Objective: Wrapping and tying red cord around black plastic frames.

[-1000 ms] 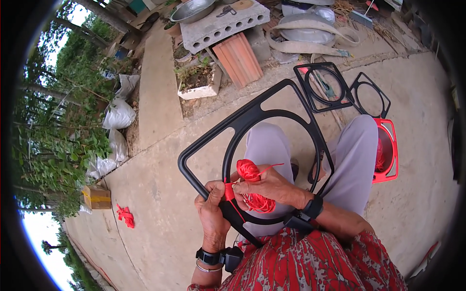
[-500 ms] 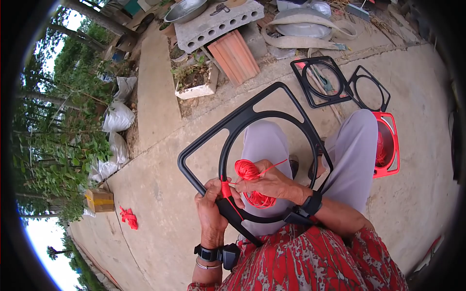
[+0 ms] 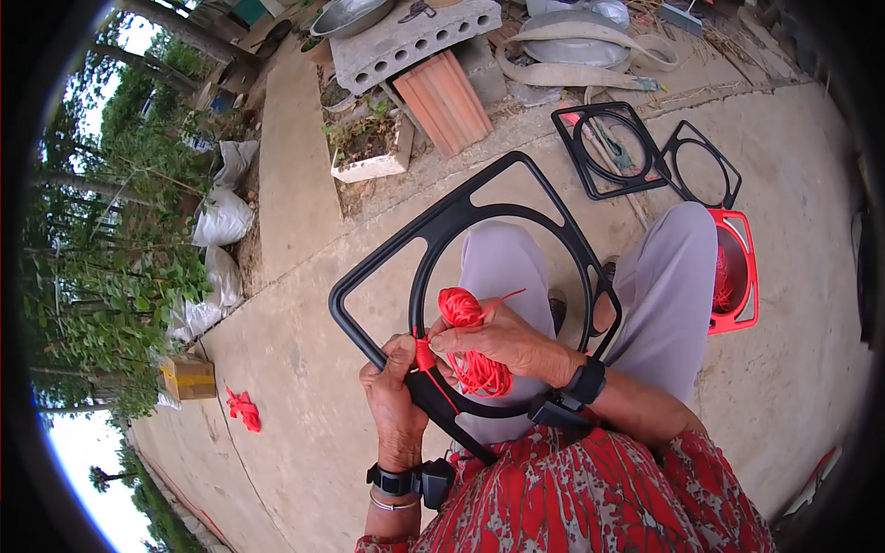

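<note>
A black square frame with a round ring inside it [image 3: 452, 217] rests tilted across my lap. Red cord is wrapped in a tight band [image 3: 424, 354] round the near left part of the ring. My left hand [image 3: 395, 385] grips the frame there, its thumb pressed beside the band. In my right hand [image 3: 507, 343] is a bundle of red cord [image 3: 483, 373], bunched above and below the fingers. The right fingertips pinch close to the wrapped band, and a loose cord end sticks out past the knuckles. A strand runs down from the band along the frame.
Two more black frames [image 3: 578, 164] lie on the concrete ahead to the right. A red container [image 3: 749, 276] with red cord inside stands beside my right knee. At left are a cardboard box [image 3: 189, 378] and a crumpled red piece [image 3: 243, 410]. A planter [image 3: 373, 166] stands ahead.
The frame has shifted slightly left with my left hand. My right hand and the cord bundle have moved a little left, fingertips closer to the wrapped band.
</note>
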A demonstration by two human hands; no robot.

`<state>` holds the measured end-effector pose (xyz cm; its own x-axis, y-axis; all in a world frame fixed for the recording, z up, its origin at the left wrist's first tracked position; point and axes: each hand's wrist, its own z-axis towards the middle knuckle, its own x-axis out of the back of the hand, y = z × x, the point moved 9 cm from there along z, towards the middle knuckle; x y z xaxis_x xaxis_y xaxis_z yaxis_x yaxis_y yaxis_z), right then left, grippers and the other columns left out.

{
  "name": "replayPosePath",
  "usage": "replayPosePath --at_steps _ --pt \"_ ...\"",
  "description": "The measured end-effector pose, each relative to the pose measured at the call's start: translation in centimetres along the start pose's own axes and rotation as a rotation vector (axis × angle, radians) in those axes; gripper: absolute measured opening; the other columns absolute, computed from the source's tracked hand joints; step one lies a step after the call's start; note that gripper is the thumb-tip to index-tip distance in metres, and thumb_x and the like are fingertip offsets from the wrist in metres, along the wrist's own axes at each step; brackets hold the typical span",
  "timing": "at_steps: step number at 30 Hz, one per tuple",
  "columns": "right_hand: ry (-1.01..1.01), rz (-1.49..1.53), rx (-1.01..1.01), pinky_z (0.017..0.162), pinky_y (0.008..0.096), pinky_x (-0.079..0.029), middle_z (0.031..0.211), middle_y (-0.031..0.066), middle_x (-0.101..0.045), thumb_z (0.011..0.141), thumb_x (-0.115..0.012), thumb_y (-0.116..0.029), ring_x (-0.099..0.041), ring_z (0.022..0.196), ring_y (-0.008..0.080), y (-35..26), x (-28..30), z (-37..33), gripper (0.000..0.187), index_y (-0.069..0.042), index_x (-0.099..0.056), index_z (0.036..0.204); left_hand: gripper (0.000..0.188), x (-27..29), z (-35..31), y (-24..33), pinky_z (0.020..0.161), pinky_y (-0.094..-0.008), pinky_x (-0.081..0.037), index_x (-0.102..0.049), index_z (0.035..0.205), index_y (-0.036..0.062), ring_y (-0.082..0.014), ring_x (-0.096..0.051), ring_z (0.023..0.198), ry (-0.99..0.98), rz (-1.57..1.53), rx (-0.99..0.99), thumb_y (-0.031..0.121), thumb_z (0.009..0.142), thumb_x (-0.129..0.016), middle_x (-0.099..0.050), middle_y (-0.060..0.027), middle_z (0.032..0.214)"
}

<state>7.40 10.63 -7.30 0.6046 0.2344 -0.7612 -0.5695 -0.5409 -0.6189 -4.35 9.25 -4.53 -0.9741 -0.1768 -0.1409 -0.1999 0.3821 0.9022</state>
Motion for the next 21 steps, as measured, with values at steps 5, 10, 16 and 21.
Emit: replayPosePath --at_steps 5,10,16,21 --pt "0.033 -0.094 0.038 0.051 0.0268 -0.051 0.070 0.0064 -0.063 0.089 -0.067 -0.015 -0.061 0.058 0.0132 -0.5 -0.3 -0.4 0.016 -0.001 -0.061 0.093 0.024 -0.1 -0.2 0.5 0.049 -0.0311 -0.057 -0.065 0.093 -0.0074 -0.0202 -0.064 0.053 0.021 -0.062 -0.068 0.016 0.093 -0.060 -0.065 -0.0120 0.069" --pt "0.070 -0.080 0.039 0.051 0.0268 -0.051 0.071 0.0058 -0.062 0.090 -0.065 -0.014 -0.060 0.057 0.0131 -0.2 -0.1 -0.2 0.014 -0.001 -0.061 0.092 0.026 -0.1 -0.2 0.3 0.047 -0.0325 -0.058 -0.063 0.099 -0.0086 -0.0217 -0.064 0.051 0.033 -0.017 -0.052 0.015 0.094 -0.056 -0.064 -0.0138 0.069" --pt "0.101 0.123 -0.052 0.054 0.0284 -0.053 0.077 0.0065 -0.063 0.087 -0.066 -0.012 -0.062 0.062 0.0137 1.2 0.3 -0.2 0.019 0.000 -0.059 0.099 0.025 -0.7 -0.5 0.8 0.048 -0.0297 -0.056 -0.065 0.102 -0.0089 -0.0200 -0.064 0.054 0.030 -0.025 -0.052 0.014 0.093 -0.059 -0.066 -0.0123 0.072" --pt "0.159 0.124 -0.027 0.051 0.0252 -0.048 0.067 0.0026 -0.058 0.086 -0.062 -0.012 -0.058 0.056 0.0111 0.9 0.0 -0.2 0.011 -0.001 -0.061 0.085 0.023 -0.5 -0.4 0.9 0.063 -0.0278 -0.055 -0.067 0.103 -0.0080 -0.0172 -0.066 0.071 0.090 -0.027 -0.090 0.012 0.092 -0.062 -0.070 -0.0125 0.084"
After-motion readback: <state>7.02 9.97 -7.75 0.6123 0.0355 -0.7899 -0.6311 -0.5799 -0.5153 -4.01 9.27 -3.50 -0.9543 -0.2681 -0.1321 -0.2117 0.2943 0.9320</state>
